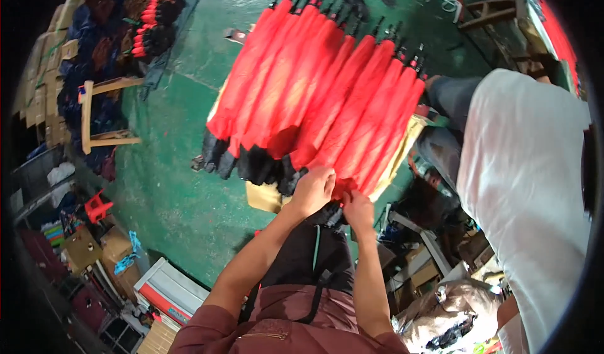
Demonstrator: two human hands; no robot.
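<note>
Several folded red umbrellas [314, 83] lie side by side in a slanting row in front of me, their black tips or shafts pointing away. Black bunched ends [258, 165] hang at the near side. My left hand [314, 190] is closed at the near end of one umbrella towards the right, fingers pinched on its red cloth. Just right of it, my right hand [358, 210] pinches the same cloth, thumb and fingers together. The exact grip under the fingers is partly hidden. Beneath the row, a tan cardboard piece [263, 196] shows.
At right a person in a white top [522, 178] sits close to the umbrellas. A wooden frame [88, 118] and a red stool [97, 207] stand left on the green floor [170, 184]. More red and black bundles [148, 27] lie far left; a plastic bag [450, 310] sits lower right.
</note>
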